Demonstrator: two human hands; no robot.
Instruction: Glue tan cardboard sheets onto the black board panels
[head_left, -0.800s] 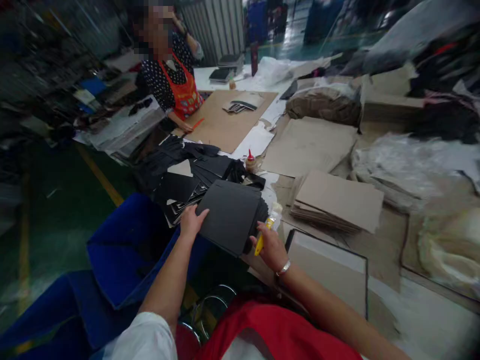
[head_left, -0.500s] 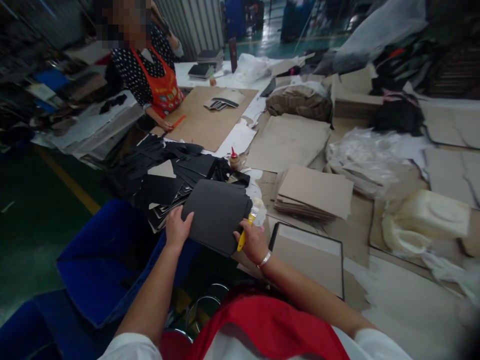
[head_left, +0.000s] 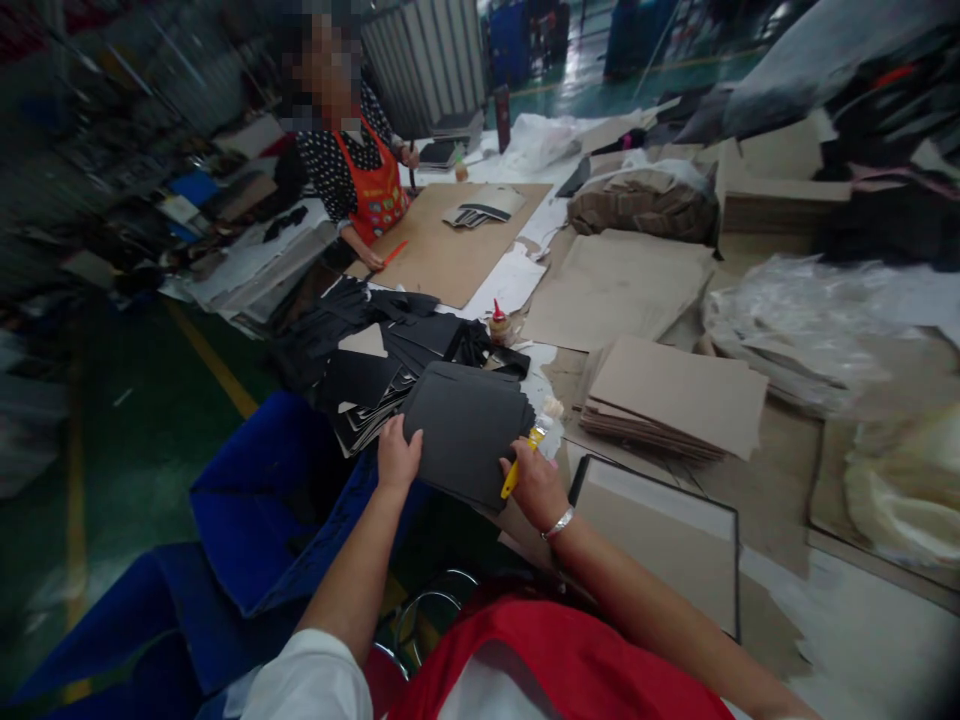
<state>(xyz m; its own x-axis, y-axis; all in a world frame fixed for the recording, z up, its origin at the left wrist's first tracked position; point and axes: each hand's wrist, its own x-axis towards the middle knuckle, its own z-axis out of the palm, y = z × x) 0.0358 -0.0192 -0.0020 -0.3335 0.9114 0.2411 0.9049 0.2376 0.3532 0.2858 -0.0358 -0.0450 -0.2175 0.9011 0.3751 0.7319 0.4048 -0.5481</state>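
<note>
A stack of black panels [head_left: 469,425] lies at the table's near edge, its sheets slightly fanned on the right side. My left hand [head_left: 397,455] grips the stack's left edge, thumb on top and the other fingers partly hidden along the side. A paintbrush [head_left: 532,450] with a yellow handle and pale bristles is held in my right hand [head_left: 538,485], which is at the stack's right edge. The bristles point away from me, over a white-smeared patch of table. Just right of that hand lies a beige board with a black border [head_left: 660,540].
Black offcuts [head_left: 367,375] pile up left of the stack. Beyond it stands a red-capped glue bottle [head_left: 499,325]. Beige boards [head_left: 675,395] are stacked on the right. A blue bin [head_left: 262,500] stands at lower left. Across the table, a person in an orange apron [head_left: 375,190] works at a brown board [head_left: 465,250].
The view has swung left, so everything sits further right in the picture. My hands keep their hold on the stack and brush. The co-worker's raised hand has come down.
</note>
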